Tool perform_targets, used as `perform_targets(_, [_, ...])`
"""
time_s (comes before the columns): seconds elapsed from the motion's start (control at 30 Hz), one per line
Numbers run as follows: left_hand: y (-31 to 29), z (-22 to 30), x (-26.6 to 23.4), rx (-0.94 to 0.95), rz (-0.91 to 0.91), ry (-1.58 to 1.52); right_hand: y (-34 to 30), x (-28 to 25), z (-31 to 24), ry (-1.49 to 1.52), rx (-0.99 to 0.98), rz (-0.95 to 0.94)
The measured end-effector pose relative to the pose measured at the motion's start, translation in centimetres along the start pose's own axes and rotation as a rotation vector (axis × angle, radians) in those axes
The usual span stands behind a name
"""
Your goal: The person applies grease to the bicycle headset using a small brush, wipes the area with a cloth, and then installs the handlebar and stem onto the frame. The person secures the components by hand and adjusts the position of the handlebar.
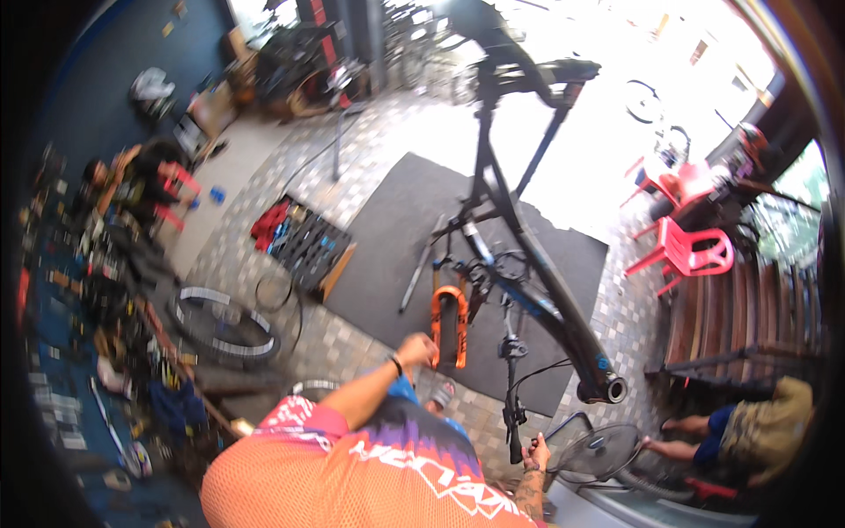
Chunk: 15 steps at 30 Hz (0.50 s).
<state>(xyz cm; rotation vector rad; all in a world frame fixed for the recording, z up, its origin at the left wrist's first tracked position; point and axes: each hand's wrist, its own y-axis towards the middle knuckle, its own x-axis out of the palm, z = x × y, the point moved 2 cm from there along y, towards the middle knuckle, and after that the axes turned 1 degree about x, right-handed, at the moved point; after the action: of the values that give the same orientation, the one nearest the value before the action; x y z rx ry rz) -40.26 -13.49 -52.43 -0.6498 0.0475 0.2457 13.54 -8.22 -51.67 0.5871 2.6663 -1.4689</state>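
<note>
Meanwhile, left hand [419, 349] grips one orange fork [448, 326]; right hand [534, 455] closes its grip on one handlebar [513, 400].

fork [447, 326]: orange | frame [537, 282]: black, perhaps blue-marked | chairs [691, 251]: red | mat [396, 255]: grey

Left grip [420, 349] raised, fisted; right grip [534, 455] clenched.
</note>
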Motion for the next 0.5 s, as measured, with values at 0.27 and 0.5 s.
perform_targets(0.27, [-9.6, -12.6, -21.3, -0.326, 0.587, -0.388, 2.7, -5.2, -1.0, -1.015, -0.373, 0.602])
perform_targets(0.5, [-9.4, -20.3, -38.5, -0.287, 0.75, -0.261, -8.8, 15.5, 2.8, -0.926, -0.522, 0.228])
